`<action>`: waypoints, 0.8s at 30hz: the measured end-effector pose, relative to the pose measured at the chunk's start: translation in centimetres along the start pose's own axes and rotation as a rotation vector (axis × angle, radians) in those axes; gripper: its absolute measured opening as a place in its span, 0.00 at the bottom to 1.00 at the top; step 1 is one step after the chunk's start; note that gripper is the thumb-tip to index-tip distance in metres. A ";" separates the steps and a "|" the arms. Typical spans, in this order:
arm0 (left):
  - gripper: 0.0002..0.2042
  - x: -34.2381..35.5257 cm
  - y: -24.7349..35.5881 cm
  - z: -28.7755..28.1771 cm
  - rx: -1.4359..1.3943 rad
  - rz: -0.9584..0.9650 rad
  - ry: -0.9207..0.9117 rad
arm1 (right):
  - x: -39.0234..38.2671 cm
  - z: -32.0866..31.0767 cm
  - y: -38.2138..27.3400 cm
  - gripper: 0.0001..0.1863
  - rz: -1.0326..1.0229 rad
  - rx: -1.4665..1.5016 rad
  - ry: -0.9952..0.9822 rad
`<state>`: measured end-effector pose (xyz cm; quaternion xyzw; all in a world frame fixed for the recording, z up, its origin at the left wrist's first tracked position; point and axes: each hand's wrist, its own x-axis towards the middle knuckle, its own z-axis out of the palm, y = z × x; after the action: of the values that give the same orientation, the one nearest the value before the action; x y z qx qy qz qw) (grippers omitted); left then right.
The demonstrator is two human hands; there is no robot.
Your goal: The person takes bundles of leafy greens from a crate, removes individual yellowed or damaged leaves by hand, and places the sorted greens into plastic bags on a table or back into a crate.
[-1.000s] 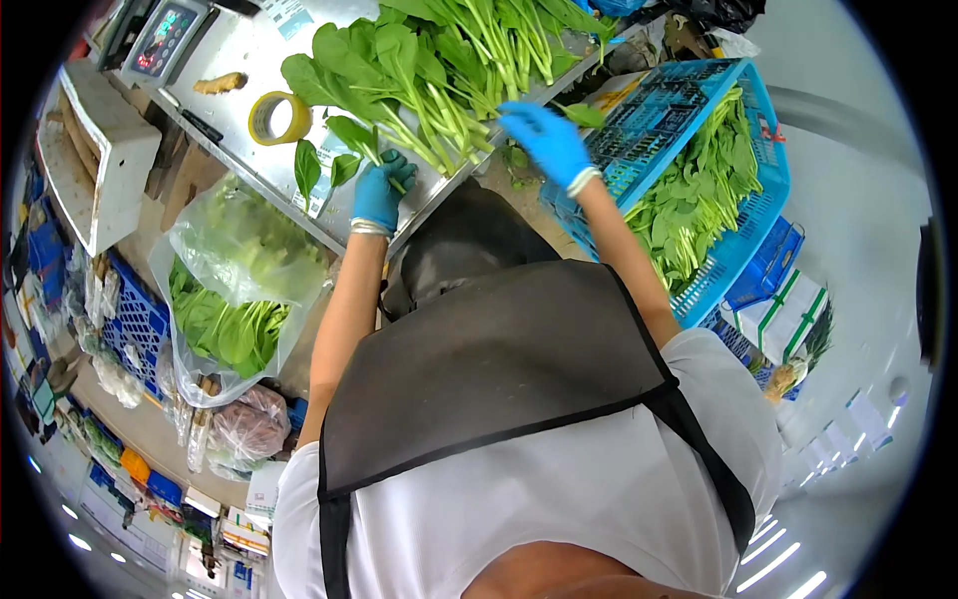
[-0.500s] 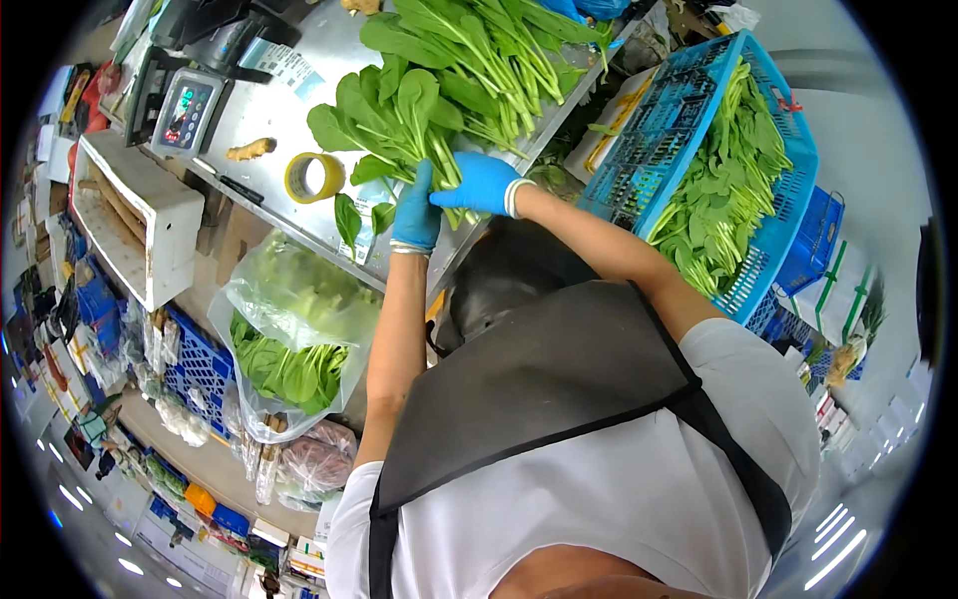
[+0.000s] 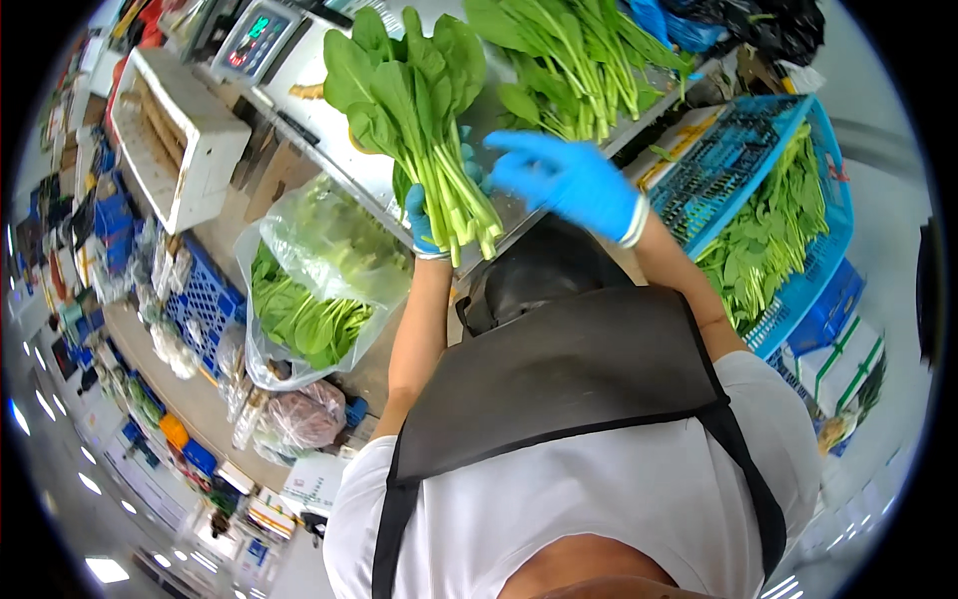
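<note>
A bunch of leafy greens (image 3: 414,110) with thick pale stems is lifted over the metal table (image 3: 369,188). My left hand (image 3: 421,222), in a blue glove, is closed round the stems, with its fingertips showing on their far side. Just right of the bunch, my right hand (image 3: 579,185) hovers in a blue glove. Its fingers are stretched out and apart, with nothing in them. More loose greens (image 3: 589,75) lie on the table beyond it. Behind the held bunch only a sliver of the yellow tape roll shows.
A scale (image 3: 257,42) and a ginger-like root (image 3: 306,91) are at the far left. Left of me are a white foam box (image 3: 215,160) and a plastic bag (image 3: 261,339) of greens. At right stands a blue basket (image 3: 836,215) of greens; black bags (image 3: 768,25) lie at the far right.
My left hand has gathered and raised a bunch of greens from the table. My right hand has come off the stems and moved right, its fingers spreading. The view has shifted.
</note>
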<state>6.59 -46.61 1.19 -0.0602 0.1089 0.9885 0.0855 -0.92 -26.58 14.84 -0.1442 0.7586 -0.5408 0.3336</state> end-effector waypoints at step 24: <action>0.38 -15.0 6.6 12.3 1.556 0.348 0.566 | 9.5 17.7 7.0 0.53 0.217 1.817 -0.757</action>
<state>18.79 -52.54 16.52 -0.2120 0.7836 0.5783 -0.0814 4.81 -42.29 1.69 0.0735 -0.0922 -0.8018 0.5858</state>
